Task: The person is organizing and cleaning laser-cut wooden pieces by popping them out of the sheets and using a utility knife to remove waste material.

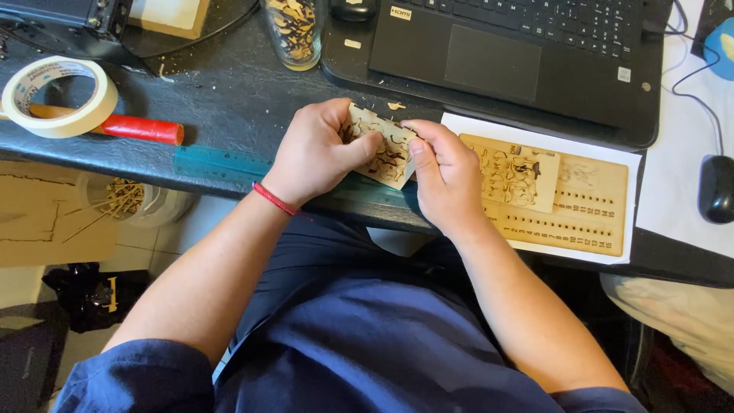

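Fingers cover much of the small pale laser-cut wooden sheet (384,145) (cut-outs hard to read); the left hand (315,151) and right hand (442,174) pinch its opposite edges, sheet between them.

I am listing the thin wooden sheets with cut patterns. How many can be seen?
3: one small sheet held in both hands, one small sheet lying on the large sheet beside the laptop. Others may be hidden.

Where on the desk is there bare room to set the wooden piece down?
Bare dark desk lies between the tape roll, the glass jar and the left hand, behind the teal ruler. Right of the right hand it is crowded: laser-cut board on paper, laptop, mouse.
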